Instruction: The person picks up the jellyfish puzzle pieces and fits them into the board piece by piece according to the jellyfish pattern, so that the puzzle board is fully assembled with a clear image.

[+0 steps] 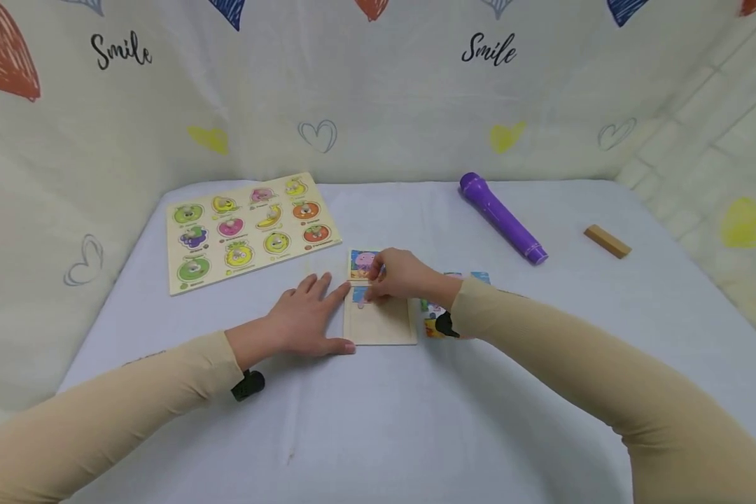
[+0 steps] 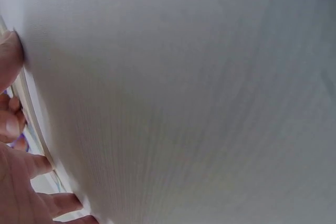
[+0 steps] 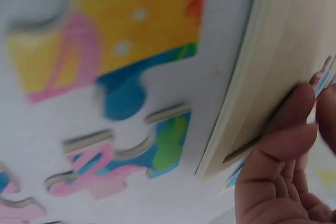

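A small wooden puzzle tray (image 1: 384,332) lies flat in the middle of the table, with a printed picture section (image 1: 359,266) at its far end. My left hand (image 1: 304,320) rests at its left edge, fingers spread, thumb near the front corner. Over the tray, my right hand (image 1: 406,274) pinches a jigsaw piece (image 3: 322,79) between thumb and fingers; blue shows on the piece. Loose jigsaw pieces (image 3: 170,148) in yellow, pink, blue and green lie just right of the tray, partly hidden by my right wrist in the head view.
A fruit puzzle board (image 1: 252,234) lies at the back left. At the back right are a purple toy microphone (image 1: 502,218) and a small wooden block (image 1: 607,241). A printed cloth backdrop (image 1: 390,91) rises behind the white-covered table (image 1: 365,434).
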The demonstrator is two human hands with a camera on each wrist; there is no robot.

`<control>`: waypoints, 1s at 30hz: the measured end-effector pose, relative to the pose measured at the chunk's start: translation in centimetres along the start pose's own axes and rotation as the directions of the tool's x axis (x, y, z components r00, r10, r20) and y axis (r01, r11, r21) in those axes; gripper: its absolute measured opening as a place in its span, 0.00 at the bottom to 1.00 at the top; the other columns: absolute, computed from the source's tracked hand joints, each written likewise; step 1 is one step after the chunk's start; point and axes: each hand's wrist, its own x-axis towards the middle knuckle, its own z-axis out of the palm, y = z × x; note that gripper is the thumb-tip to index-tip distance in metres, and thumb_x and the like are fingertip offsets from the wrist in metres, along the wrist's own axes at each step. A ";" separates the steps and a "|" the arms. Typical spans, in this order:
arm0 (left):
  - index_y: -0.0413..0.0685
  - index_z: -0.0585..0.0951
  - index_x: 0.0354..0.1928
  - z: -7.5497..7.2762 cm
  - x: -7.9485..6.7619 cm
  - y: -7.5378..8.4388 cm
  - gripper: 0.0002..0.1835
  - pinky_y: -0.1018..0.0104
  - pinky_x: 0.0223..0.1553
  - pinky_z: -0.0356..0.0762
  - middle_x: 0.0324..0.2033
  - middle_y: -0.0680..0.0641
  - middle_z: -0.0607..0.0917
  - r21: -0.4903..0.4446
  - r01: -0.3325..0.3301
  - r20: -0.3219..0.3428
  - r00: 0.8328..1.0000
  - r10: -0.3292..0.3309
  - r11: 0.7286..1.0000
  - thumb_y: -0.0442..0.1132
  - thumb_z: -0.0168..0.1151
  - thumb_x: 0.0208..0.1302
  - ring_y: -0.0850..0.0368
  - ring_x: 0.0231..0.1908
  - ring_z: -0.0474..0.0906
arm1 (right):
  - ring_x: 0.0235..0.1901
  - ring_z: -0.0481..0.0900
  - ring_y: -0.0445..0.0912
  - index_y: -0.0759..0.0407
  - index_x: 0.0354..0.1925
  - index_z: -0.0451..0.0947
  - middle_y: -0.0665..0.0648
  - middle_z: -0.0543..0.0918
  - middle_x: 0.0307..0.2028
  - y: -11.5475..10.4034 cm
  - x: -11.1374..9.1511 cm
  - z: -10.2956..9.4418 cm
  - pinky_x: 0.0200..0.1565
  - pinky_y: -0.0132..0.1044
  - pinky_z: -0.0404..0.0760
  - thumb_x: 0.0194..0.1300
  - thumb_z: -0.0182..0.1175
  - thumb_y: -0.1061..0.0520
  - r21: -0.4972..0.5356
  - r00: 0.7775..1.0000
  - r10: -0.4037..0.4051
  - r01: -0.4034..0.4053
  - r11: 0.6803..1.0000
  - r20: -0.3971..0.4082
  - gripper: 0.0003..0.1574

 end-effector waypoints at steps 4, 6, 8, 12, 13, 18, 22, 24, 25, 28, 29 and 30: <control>0.53 0.53 0.82 -0.1 0.0 0.1 0.57 0.32 0.69 0.64 0.80 0.34 0.52 0.003 0.005 0.000 1.000 -0.005 1.000 0.73 0.62 0.60 0.30 0.78 0.50 | 0.36 0.75 0.44 0.58 0.39 0.80 0.53 0.80 0.33 0.3 -0.3 0.1 0.36 0.31 0.72 0.63 0.74 0.51 -0.123 0.999 -0.042 0.039 0.992 -0.023 0.15; 0.53 0.53 0.82 -0.2 0.0 0.2 0.57 0.32 0.69 0.64 0.80 0.34 0.52 0.004 0.007 0.002 1.000 -0.007 1.000 0.73 0.62 0.60 0.30 0.78 0.50 | 0.36 0.75 0.45 0.57 0.38 0.81 0.53 0.80 0.32 0.4 -0.2 0.3 0.36 0.30 0.72 0.64 0.73 0.51 -0.150 0.998 -0.051 0.047 0.988 -0.028 0.14; 0.53 0.53 0.82 -0.2 0.0 0.2 0.57 0.32 0.70 0.64 0.80 0.34 0.52 0.005 0.006 0.004 1.000 -0.006 1.000 0.73 0.62 0.60 0.30 0.78 0.50 | 0.36 0.76 0.45 0.57 0.36 0.81 0.53 0.80 0.31 0.4 -0.2 0.5 0.35 0.30 0.72 0.65 0.72 0.51 -0.162 0.998 -0.050 0.044 0.986 -0.034 0.12; 0.54 0.52 0.82 -0.2 -0.1 0.3 0.57 0.32 0.69 0.64 0.80 0.34 0.52 0.008 0.003 0.005 1.000 -0.003 1.000 0.73 0.62 0.60 0.30 0.78 0.50 | 0.35 0.76 0.45 0.57 0.35 0.81 0.53 0.80 0.30 0.1 -0.3 0.9 0.34 0.29 0.73 0.66 0.71 0.51 -0.167 0.998 -0.043 0.036 0.985 -0.038 0.12; 0.54 0.52 0.82 -0.2 -0.1 0.3 0.56 0.32 0.69 0.64 0.80 0.33 0.52 0.008 0.001 0.006 1.000 -0.002 1.000 0.73 0.62 0.60 0.30 0.78 0.50 | 0.35 0.76 0.44 0.57 0.35 0.81 0.53 0.80 0.29 0.0 -0.4 0.9 0.34 0.29 0.72 0.66 0.71 0.52 -0.169 0.998 -0.046 0.039 0.985 -0.036 0.11; 0.60 0.52 0.82 0.0 -0.2 0.3 0.55 0.31 0.69 0.64 0.79 0.32 0.52 0.005 -0.010 0.011 1.000 0.010 1.000 0.73 0.62 0.60 0.29 0.77 0.50 | 0.34 0.75 0.44 0.57 0.36 0.81 0.53 0.81 0.32 0.3 -0.8 0.6 0.34 0.29 0.73 0.68 0.69 0.53 -0.166 0.997 -0.072 0.070 0.984 -0.005 0.09; 0.60 0.53 0.82 0.2 -0.1 0.4 0.54 0.32 0.69 0.64 0.79 0.32 0.52 0.005 -0.012 0.016 1.000 0.011 1.000 0.73 0.62 0.60 0.30 0.78 0.50 | 0.37 0.78 0.44 0.57 0.42 0.81 0.54 0.84 0.38 1.3 -1.5 -0.5 0.39 0.31 0.77 0.70 0.66 0.56 -0.127 0.993 -0.120 0.122 0.984 0.023 0.06; 0.60 0.53 0.82 0.1 -0.1 0.5 0.54 0.32 0.69 0.64 0.79 0.32 0.52 0.002 -0.011 0.018 1.000 0.011 1.000 0.73 0.62 0.61 0.30 0.78 0.50 | 0.39 0.80 0.46 0.58 0.45 0.81 0.56 0.85 0.41 2.1 -2.1 -1.4 0.44 0.34 0.80 0.70 0.65 0.57 -0.100 0.989 -0.149 0.150 0.984 0.014 0.08; 0.59 0.53 0.82 0.1 -0.1 0.5 0.54 0.32 0.69 0.64 0.79 0.32 0.52 0.001 -0.010 0.017 1.000 0.010 1.000 0.73 0.62 0.61 0.30 0.78 0.50 | 0.40 0.80 0.46 0.59 0.47 0.81 0.56 0.86 0.42 2.6 -2.4 -1.9 0.46 0.36 0.81 0.71 0.65 0.58 -0.089 0.986 -0.164 0.163 0.983 0.000 0.09; 0.58 0.54 0.82 0.0 -0.2 0.4 0.54 0.31 0.69 0.63 0.79 0.32 0.53 0.001 -0.005 0.010 1.000 0.005 1.000 0.72 0.62 0.61 0.30 0.78 0.50 | 0.43 0.81 0.48 0.61 0.51 0.81 0.58 0.86 0.44 4.3 -3.3 -3.5 0.51 0.41 0.83 0.72 0.64 0.59 -0.089 0.978 -0.190 0.182 0.979 -0.083 0.12; 0.58 0.54 0.82 -0.1 -0.2 0.3 0.54 0.31 0.69 0.63 0.79 0.32 0.53 0.003 -0.003 0.005 1.000 0.003 1.000 0.72 0.62 0.61 0.30 0.77 0.51 | 0.44 0.82 0.49 0.62 0.52 0.81 0.58 0.86 0.45 4.9 -3.6 -4.1 0.51 0.43 0.83 0.72 0.63 0.59 -0.098 0.975 -0.191 0.180 0.979 -0.115 0.12; 0.58 0.54 0.82 -0.1 -0.3 0.3 0.54 0.31 0.69 0.63 0.79 0.32 0.53 0.005 0.000 0.002 1.000 0.000 1.000 0.71 0.63 0.61 0.30 0.77 0.51 | 0.44 0.82 0.50 0.62 0.53 0.81 0.58 0.87 0.45 5.6 -3.8 -4.6 0.51 0.44 0.83 0.72 0.63 0.60 -0.112 0.971 -0.191 0.176 0.978 -0.144 0.13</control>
